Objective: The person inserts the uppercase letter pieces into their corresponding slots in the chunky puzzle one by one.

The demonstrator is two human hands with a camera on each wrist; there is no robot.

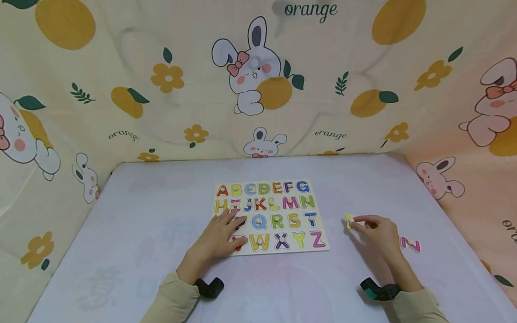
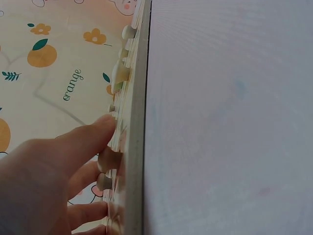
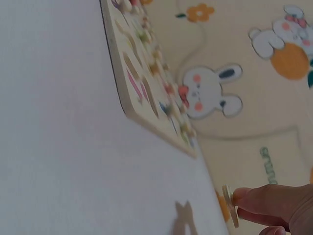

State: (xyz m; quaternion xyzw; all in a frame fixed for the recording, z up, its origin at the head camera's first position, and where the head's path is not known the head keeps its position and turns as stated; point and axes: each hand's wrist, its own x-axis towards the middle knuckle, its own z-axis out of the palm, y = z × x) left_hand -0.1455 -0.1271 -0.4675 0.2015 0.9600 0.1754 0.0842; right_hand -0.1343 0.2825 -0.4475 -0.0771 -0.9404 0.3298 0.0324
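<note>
A wooden alphabet puzzle board [image 1: 245,251] lies flat on the table, with knobbed letters in most of its places; the Y and Z places show no knobs. My left hand [image 1: 221,235] rests on its lower left part, fingers spread over several letters. In the left wrist view, the left hand [image 2: 54,169] touches the board's face beside wooden knobs [image 2: 110,158]. To the right of the board, my right hand [image 1: 377,233] pinches a small yellow letter piece [image 1: 348,221] by its knob. The right wrist view shows this piece [image 3: 231,208] edge-on, held above the table.
A pink letter Z piece [image 1: 410,244] lies on the white table to the right of my right hand. Cloth [image 1: 169,113] printed with rabbits and oranges hangs behind the table and at both sides. Each wrist carries a black camera [image 1: 210,288].
</note>
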